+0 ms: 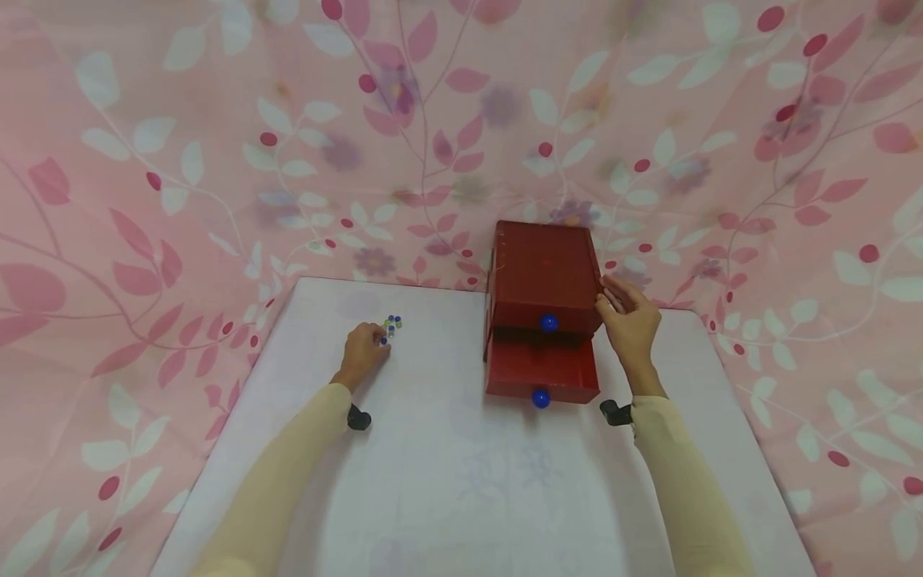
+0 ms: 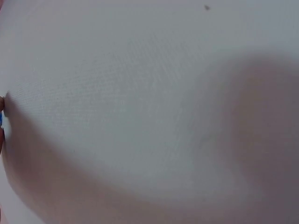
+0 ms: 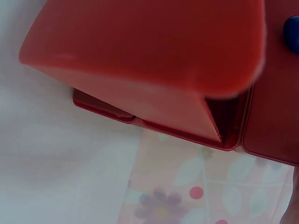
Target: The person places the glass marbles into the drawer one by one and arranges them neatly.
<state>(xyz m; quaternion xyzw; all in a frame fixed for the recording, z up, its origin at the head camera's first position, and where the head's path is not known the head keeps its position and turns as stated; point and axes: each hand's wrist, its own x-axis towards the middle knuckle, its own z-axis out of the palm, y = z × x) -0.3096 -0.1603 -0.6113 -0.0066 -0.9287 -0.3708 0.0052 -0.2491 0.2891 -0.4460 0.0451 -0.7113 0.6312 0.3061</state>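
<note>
My left hand [image 1: 363, 353] pinches a small blue bead-like piece [image 1: 384, 341] between thumb and fingertips, low over the white table. The left wrist view catches only fingertips and a bit of blue at its left edge. Just beyond the fingers lies a little cluster of blue and yellow-green pieces [image 1: 393, 321], too small to make out well. At the right side of a red two-drawer cabinet [image 1: 542, 260], my right hand [image 1: 631, 322] rests its extended fingers and thumb near the front edge. The lower drawer [image 1: 541, 365] is pulled out; the upper one is closed.
Each drawer front carries a round blue knob [image 1: 549, 323]. The white table [image 1: 433, 481] ends at a pink floral cloth [image 1: 425, 144] behind and at both sides. In the right wrist view the pulled-out drawer [image 3: 140, 42] fills much of the picture.
</note>
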